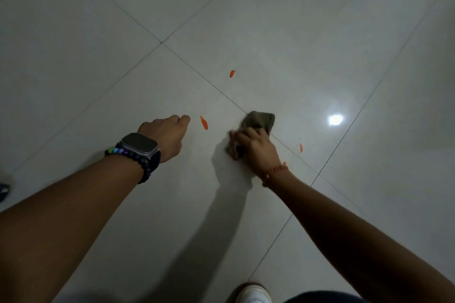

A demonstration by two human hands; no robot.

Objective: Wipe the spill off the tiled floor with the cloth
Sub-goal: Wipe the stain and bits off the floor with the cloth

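Observation:
Three small orange streaks mark the pale tiled floor: one streak farther out, a second streak between my hands, a third streak to the right. My right hand presses a crumpled grey-brown cloth onto the floor beside a grout line; the cloth looks blurred. My left hand, with a watch and bead bracelet at the wrist, is curled into a loose fist, holds nothing and hovers just left of the middle streak.
A bright lamp reflection shines on the tile at right. The toe of a white shoe shows at the bottom edge. A dark object pokes in at the left edge.

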